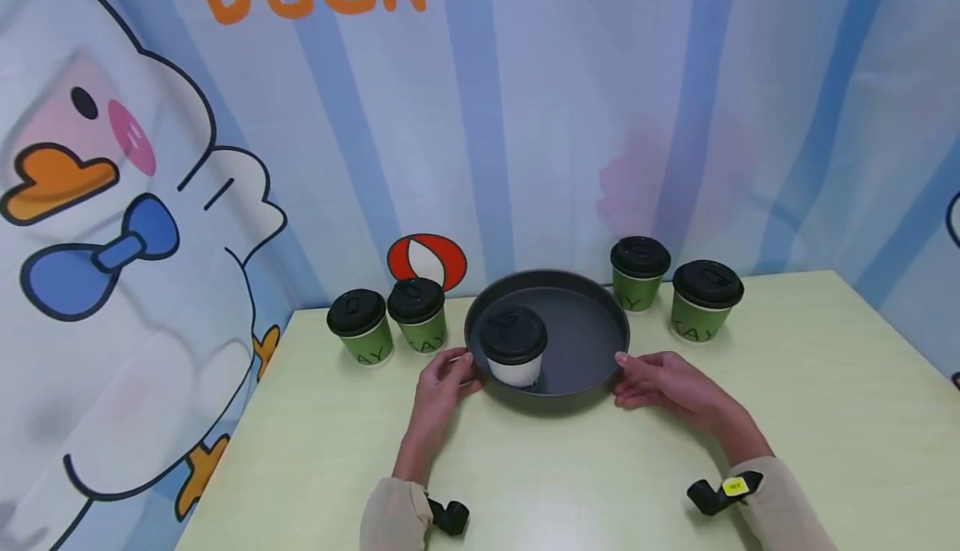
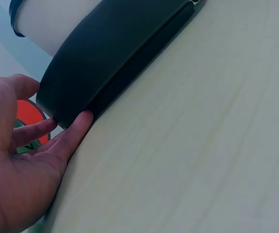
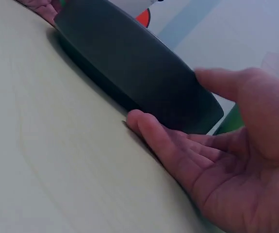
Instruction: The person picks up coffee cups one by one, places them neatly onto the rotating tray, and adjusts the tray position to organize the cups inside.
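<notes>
A round dark grey pan (image 1: 585, 343) is held between my two hands at the far middle of the table. Inside it, toward the left, stands a white paper cup (image 1: 514, 372) with a black lid. My left hand (image 1: 441, 393) grips the pan's left side; in the left wrist view the thumb lies against the wall (image 2: 95, 53) and fingertips reach under the bottom edge. On the opposite side my right hand (image 1: 678, 388) grips likewise, its thumb at the rim and fingers beneath in the right wrist view. A dark strip shows under the pan there.
Two green paper cups with black lids, an outer one (image 1: 363, 334) and an inner one (image 1: 420, 322), stand left of the pan. Right of it are two similar cups, one behind (image 1: 639, 280) and one nearer (image 1: 701, 309). A printed curtain (image 1: 540, 117) hangs behind the pale table (image 1: 555, 484).
</notes>
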A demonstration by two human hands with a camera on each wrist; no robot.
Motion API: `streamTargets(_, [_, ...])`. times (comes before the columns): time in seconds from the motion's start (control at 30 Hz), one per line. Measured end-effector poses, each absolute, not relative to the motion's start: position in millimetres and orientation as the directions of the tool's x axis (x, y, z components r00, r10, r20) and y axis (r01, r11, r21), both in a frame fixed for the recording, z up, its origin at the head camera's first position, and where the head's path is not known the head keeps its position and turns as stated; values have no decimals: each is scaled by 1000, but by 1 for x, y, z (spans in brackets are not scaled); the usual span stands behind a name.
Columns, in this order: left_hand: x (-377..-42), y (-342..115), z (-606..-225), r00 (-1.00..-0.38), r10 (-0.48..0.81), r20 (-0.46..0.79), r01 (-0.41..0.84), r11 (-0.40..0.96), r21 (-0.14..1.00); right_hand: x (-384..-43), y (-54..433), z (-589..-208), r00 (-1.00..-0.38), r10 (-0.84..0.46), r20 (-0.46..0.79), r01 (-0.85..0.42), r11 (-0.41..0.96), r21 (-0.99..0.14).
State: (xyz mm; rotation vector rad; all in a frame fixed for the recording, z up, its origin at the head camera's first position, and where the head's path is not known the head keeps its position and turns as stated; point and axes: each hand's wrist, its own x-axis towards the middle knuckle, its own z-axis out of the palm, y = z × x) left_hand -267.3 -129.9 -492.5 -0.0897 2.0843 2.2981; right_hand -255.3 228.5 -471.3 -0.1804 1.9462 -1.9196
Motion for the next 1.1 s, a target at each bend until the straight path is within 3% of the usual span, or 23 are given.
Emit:
streamTargets(0.2, [-269,-129,-493,-997,-8,-70,-70,-83,994,-256,223,-471,-951,-249,-184,192,-6,-981])
streamTargets(0.43, [-267,-128,-493,-998,-2,-62,-61,-80,995,-255,233,-473,-883,-434,-181,187,29,-982])
streamTargets(0.67, [-266,-129,-492,-996,0,-87,-87,-85,993,-254,224,-472,-935,-301,-190,199,0,-980])
streamTargets(0.87, [-266,-129,-494,-997,-4,-83,-82,-97,992,-255,230,-475,-897,-403,-180,181,37,-983])
streamTargets(1.1, [-266,-129,-493,-998,3,-67,-67,-110,992,-256,223,-474,-946,-259,-194,198,11,-980])
